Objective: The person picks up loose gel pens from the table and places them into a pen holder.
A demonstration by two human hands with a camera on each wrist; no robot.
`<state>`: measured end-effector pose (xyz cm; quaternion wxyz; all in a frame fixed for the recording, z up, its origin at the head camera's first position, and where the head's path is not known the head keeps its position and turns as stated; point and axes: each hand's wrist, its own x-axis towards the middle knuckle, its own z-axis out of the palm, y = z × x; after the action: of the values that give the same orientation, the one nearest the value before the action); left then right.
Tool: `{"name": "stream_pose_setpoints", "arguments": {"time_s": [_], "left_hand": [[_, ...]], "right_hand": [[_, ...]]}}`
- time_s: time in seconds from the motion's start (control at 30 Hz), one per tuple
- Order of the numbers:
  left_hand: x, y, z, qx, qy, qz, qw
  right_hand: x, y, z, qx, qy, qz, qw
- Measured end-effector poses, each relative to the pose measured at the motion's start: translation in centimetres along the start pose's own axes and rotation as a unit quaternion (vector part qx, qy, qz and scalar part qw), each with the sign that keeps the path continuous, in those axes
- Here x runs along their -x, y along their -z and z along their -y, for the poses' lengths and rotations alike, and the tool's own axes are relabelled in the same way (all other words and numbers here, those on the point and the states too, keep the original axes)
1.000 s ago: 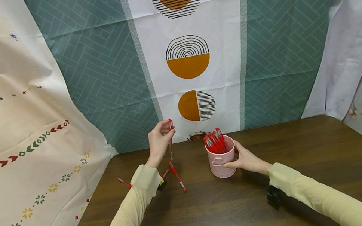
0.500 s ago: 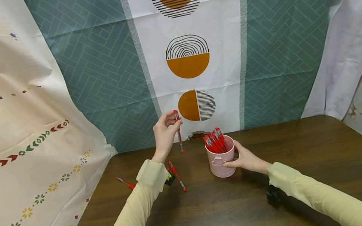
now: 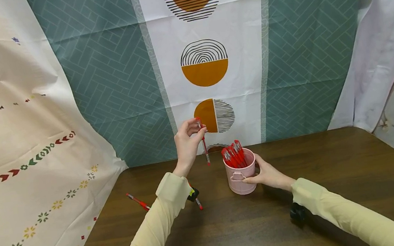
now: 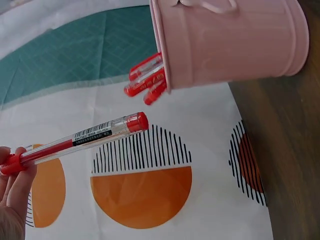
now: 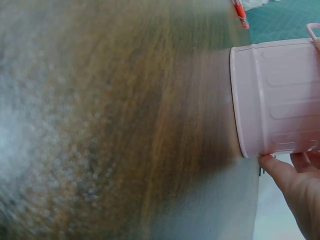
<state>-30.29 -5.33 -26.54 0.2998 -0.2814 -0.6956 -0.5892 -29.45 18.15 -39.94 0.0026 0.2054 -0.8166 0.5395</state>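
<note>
My left hand (image 3: 187, 142) pinches a red gel pen (image 4: 85, 141) near its capped end, the clear barrel pointing down above the table. It hangs to the left of a pink bucket (image 3: 241, 181) with small side handles, which stands upright. Several red pens (image 3: 233, 156) lean inside the bucket, caps up, at its left side. Around the bucket's right side my right hand (image 3: 267, 174) curls, thumb at the front near the handle. In the right wrist view the fingers (image 5: 280, 172) lie against the pink wall (image 5: 280, 100).
On the dark wooden table (image 3: 232, 233) a red pen (image 3: 138, 201) lies at the left, partly behind the left sleeve (image 3: 158, 226). Another pen (image 3: 199, 204) shows only its end beside the wrist camera. A patterned cloth (image 3: 200, 28) hangs behind the table.
My left hand has moved right and slightly up with the gel pen, lifting it off the table toward the bucket. My right hand and the bucket have stayed in place.
</note>
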Motion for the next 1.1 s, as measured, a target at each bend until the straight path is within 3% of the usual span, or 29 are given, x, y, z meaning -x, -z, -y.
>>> {"name": "stream_pose_setpoints", "arguments": {"time_s": [0.13,0.47,1.1], "left_hand": [[0.0,-0.6,-0.2,0.003,-0.003,-0.003,1.0000],[0.2,-2.2,-0.5,0.040,-0.002,0.002,0.9992],[1.6,-5.2,0.8,0.061,0.007,0.011,0.9981]], "right_hand": [[0.2,0.1,0.6,-0.007,-0.004,0.003,1.000],[-0.8,0.0,-2.2,0.013,-0.007,-0.011,1.000],[-0.7,-0.1,-2.3,0.006,-0.005,-0.010,1.000]]}}
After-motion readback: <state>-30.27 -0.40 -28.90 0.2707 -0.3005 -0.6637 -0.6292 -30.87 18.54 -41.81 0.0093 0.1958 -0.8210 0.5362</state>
